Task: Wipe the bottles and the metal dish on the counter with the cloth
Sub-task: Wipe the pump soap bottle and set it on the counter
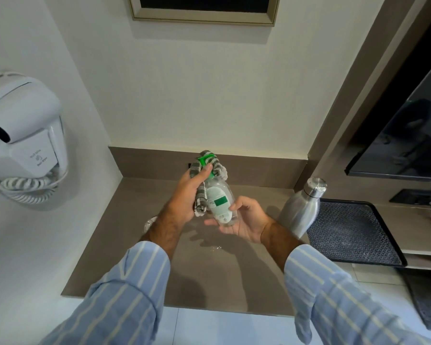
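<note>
A clear plastic bottle (220,202) with a green cap and a white-green label is held tilted above the brown counter (125,245). My right hand (244,220) cradles its base from below. My left hand (187,195) grips a grey-and-white striped cloth (209,168) wrapped around the bottle's neck and left side. A steel bottle (301,207) stands upright on the counter to the right of my hands. A small shiny object (149,224), perhaps the metal dish, peeks out behind my left forearm, mostly hidden.
A black mesh tray (353,232) lies right of the steel bottle. A white wall-mounted hair dryer (23,135) with a coiled cord hangs at the left. A dark screen (408,135) is at the far right. Small water drops (217,249) sit on the counter.
</note>
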The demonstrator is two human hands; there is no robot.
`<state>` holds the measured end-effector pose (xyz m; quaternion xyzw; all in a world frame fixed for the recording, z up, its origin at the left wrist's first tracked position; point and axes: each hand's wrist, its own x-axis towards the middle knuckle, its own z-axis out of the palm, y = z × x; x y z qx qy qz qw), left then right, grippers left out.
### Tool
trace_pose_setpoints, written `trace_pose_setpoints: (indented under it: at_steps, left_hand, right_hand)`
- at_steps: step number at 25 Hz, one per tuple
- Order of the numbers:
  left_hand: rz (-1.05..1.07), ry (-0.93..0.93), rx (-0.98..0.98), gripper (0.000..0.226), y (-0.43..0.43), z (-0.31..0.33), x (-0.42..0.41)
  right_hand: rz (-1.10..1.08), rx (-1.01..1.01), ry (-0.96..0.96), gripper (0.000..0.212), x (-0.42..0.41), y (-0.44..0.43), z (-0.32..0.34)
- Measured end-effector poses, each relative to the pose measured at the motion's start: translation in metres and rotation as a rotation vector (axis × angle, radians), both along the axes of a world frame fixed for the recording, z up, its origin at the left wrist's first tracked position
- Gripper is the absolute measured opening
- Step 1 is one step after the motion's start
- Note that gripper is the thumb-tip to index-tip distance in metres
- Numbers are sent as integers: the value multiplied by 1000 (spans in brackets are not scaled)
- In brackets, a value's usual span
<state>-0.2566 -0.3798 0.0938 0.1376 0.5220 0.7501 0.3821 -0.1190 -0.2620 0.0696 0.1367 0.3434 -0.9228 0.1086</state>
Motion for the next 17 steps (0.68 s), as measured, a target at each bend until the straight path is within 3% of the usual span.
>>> trace_pose_setpoints:
  at_steps: [4, 7, 8, 11, 13, 15, 17]
  left_hand:
    - [-13, -39, 70, 35, 4, 7, -7]
    - [-53, 118, 0, 30, 11, 15, -5]
    - [-1, 176, -27, 30, 15, 16, -3]
    - [247, 206, -92, 36, 29, 19, -2]
    - [356, 98, -110, 39, 31, 20, -9]
    - [315, 72, -123, 38, 31, 22, -17]
    - [203, 78, -119, 39, 28, 23, -24]
  right_hand:
    - [-130, -246, 46, 47, -7, 0, -6]
    - [-142, -173, -116, 50, -13, 4, -4]
    - [-202, -19, -141, 53, -15, 2, -3]
    - [-429, 717, -52, 55, -17, -7, -3]
    - [-471, 966, 77, 58, -20, -10, -8]
    - [-423, 839, 91, 45, -21, -11, -3]
    - [-315, 438, 7, 48, -20, -11, 6]
